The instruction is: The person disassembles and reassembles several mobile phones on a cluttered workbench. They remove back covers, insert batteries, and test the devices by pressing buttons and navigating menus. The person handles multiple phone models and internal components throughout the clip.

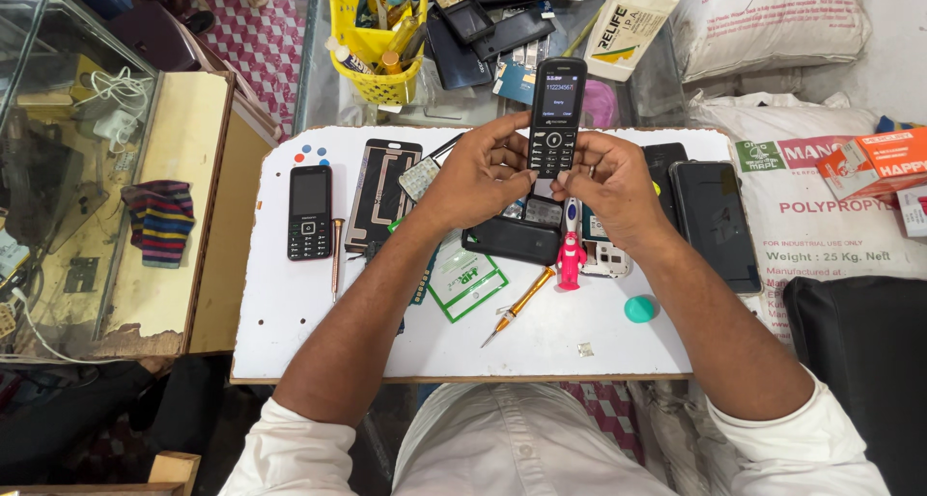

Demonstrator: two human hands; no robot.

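Here, above the white board surface [290,312], the left hand [473,172] and right hand [610,182] each keep a closed grip on the lower edges of the small black plastic keypad phone [555,110], likely light, stiff, smooth-sided and best pinched along its sides.

Your left hand [480,172] and right hand [610,182] are bare, without rings or watch; your white shirt's sleeves are rolled above the elbows.
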